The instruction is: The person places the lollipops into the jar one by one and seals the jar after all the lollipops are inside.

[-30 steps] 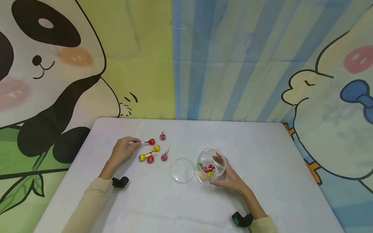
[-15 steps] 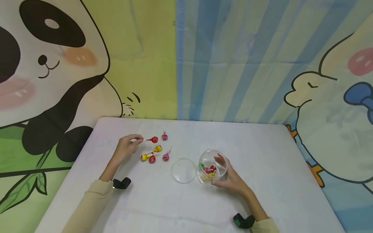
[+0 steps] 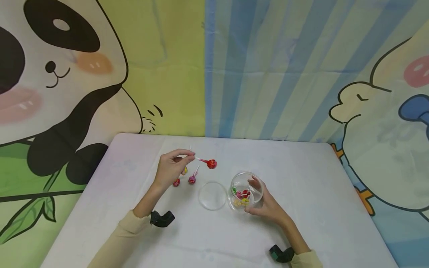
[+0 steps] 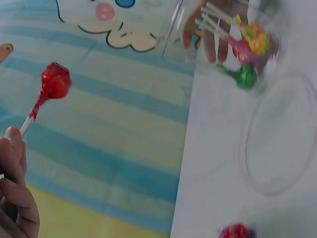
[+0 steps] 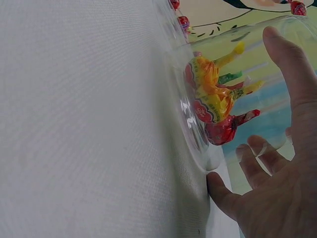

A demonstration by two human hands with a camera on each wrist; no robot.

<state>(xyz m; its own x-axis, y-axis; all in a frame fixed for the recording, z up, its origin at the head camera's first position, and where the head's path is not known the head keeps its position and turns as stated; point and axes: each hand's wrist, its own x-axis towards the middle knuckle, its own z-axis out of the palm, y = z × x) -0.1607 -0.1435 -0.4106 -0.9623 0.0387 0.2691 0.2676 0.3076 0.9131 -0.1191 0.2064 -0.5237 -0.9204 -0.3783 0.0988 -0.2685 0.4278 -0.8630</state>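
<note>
Thumb and fingers of my left hand (image 3: 172, 166) pinch the white stick of a red-wrapped lollipop (image 3: 211, 163), raised above the table with its head pointing right. The same lollipop (image 4: 56, 81) shows at the left of the left wrist view. My right hand (image 3: 268, 204) grips the side of a clear round jar (image 3: 246, 179), thumb and fingers spread around its wall. Inside the jar lie several lollipops (image 5: 213, 96) in yellow, red, pink and green wrappers, heads at the bottom. A clear round lid (image 3: 212, 195) lies flat just left of the jar.
Below the left hand a pink-purple lollipop (image 3: 191, 180) and a red lollipop (image 3: 176, 182) lie on the white table (image 3: 295, 167). A yellow lollipop (image 3: 184, 171) is partly hidden behind that hand. A cartoon-printed curtain (image 3: 248, 74) hangs behind the table.
My left hand has lifted the red lollipop off the table and carried it right, toward the jar. The right hand stays on the jar.
</note>
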